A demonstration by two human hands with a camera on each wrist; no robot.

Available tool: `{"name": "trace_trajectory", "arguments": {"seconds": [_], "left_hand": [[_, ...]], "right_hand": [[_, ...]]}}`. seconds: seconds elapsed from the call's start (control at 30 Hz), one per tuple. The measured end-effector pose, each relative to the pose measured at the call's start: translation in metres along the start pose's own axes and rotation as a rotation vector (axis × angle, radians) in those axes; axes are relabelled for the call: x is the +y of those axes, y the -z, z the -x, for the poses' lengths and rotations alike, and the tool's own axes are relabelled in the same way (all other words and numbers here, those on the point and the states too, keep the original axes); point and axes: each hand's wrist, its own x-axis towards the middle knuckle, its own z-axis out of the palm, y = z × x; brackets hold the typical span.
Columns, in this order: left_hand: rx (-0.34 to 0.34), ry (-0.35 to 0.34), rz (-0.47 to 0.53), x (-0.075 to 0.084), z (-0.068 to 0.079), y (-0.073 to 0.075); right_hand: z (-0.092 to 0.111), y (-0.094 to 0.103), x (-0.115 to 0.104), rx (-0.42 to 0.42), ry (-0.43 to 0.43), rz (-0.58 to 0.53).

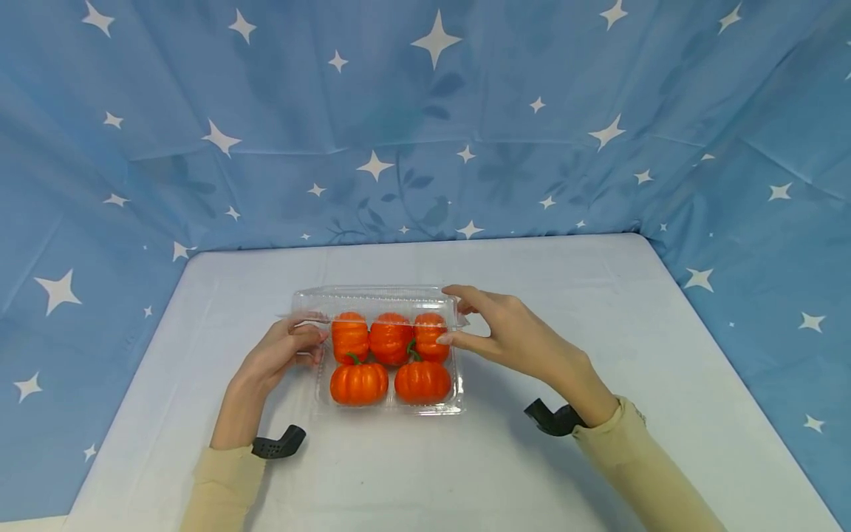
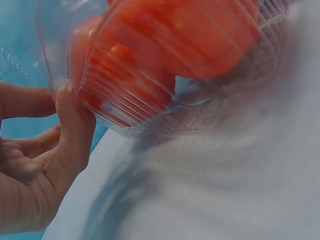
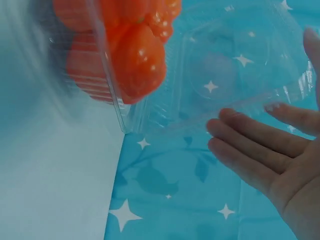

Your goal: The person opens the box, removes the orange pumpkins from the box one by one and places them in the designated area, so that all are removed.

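Note:
A clear plastic clamshell box [image 1: 457, 406] sits on the table with its hinged lid [image 1: 375, 297] partly raised at the far side. Inside the tray lie several orange toy pumpkins [image 1: 359, 384], some with green stems. At the box's left side, my left hand [image 1: 282, 351] pinches the plastic rim between thumb and index finger, as the left wrist view shows. My right hand [image 1: 512, 332] is at the lid's right end, thumb and index finger spread. In the right wrist view its other fingers [image 3: 250, 137] are straight beside the lid; firm contact is hard to make out.
A white cloth covers the table [image 1: 412, 473]. Behind it and along both sides hangs a blue curtain [image 1: 399, 96] with white stars. Black wrist mounts [image 1: 279, 443] stick out from both wrists.

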Motion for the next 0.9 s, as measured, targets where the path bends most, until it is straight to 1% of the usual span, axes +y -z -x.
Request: {"name": "trace_trajectory", "arguments": {"seconds": [0.13, 0.23, 0.3, 0.37, 0.47, 0.53, 0.6, 0.67, 0.77, 0.9], "left_hand": [[-0.01, 0.0, -0.001, 0.0, 0.001, 0.001], [-0.015, -0.006, -0.002, 0.001, 0.001, 0.001], [-0.02, -0.008, -0.001, 0.001, 0.002, 0.002], [-0.022, -0.005, 0.003, 0.002, 0.002, 0.002], [-0.028, -0.001, 0.007, 0.002, 0.002, 0.003], [-0.031, 0.003, 0.009, 0.001, 0.003, 0.004], [-0.033, 0.006, 0.011, 0.001, 0.003, 0.005], [-0.04, 0.003, 0.011, 0.001, 0.003, 0.005], [-0.04, 0.002, 0.016, 0.001, 0.003, 0.006], [-0.043, -0.002, 0.013, -0.001, 0.002, 0.006]], "right_hand": [[-0.01, 0.001, 0.01, 0.06, 0.06, -0.05], [-0.017, 0.0, 0.021, 0.129, 0.105, -0.095], [-0.022, -0.001, 0.029, 0.17, 0.12, -0.125], [-0.027, -0.002, 0.036, 0.186, 0.116, -0.171], [-0.034, -0.003, 0.045, 0.165, 0.069, -0.258], [-0.039, -0.005, 0.05, 0.139, 0.017, -0.34], [-0.045, -0.007, 0.054, 0.13, -0.04, -0.434], [-0.051, -0.01, 0.059, 0.142, -0.085, -0.527], [-0.058, -0.016, 0.067, 0.17, -0.126, -0.654], [-0.066, -0.024, 0.08, 0.182, -0.163, -0.728]]}}
